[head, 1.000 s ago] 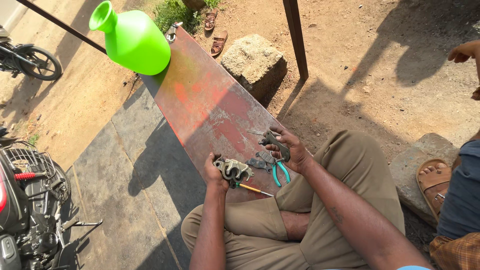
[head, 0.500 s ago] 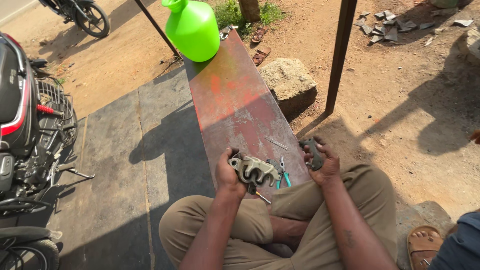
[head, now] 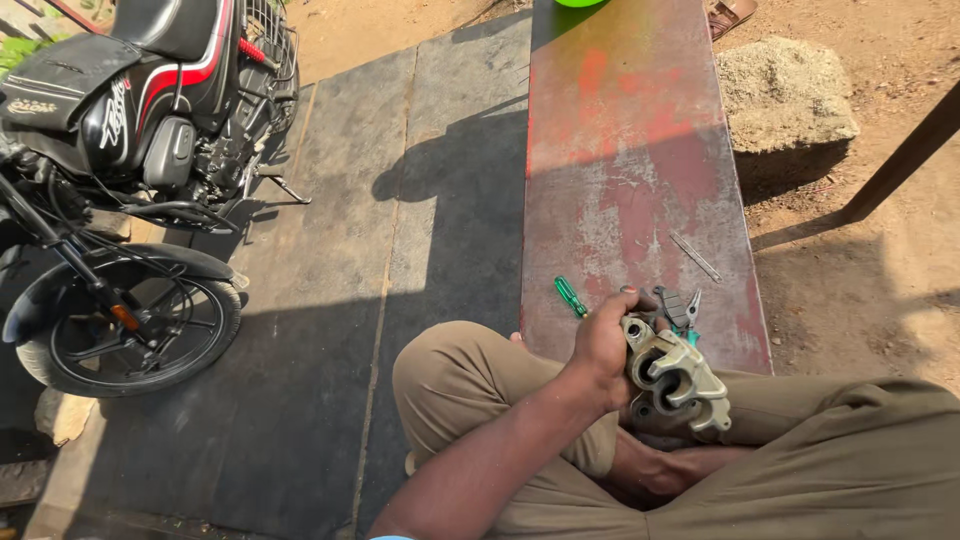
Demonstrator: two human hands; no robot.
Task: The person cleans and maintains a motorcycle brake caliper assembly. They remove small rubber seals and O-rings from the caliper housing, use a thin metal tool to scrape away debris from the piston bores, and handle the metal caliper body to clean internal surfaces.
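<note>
From the head camera, the left hand (head: 603, 345) closes its fingers (head: 627, 296) around a grey metal brake caliper (head: 672, 378), holding it over the lap at the near end of the worn red bench (head: 630, 150). The right hand is hidden beneath the caliper and the left forearm, so its fingers cannot be judged. Pliers with teal grips (head: 682, 310) lie on the bench just behind the caliper. A green-handled screwdriver (head: 571, 296) lies beside the left hand, and a thin metal rod (head: 694, 256) lies farther up. A motorcycle (head: 130, 170) stands to the left, a stone block (head: 785, 95) to the right.
</note>
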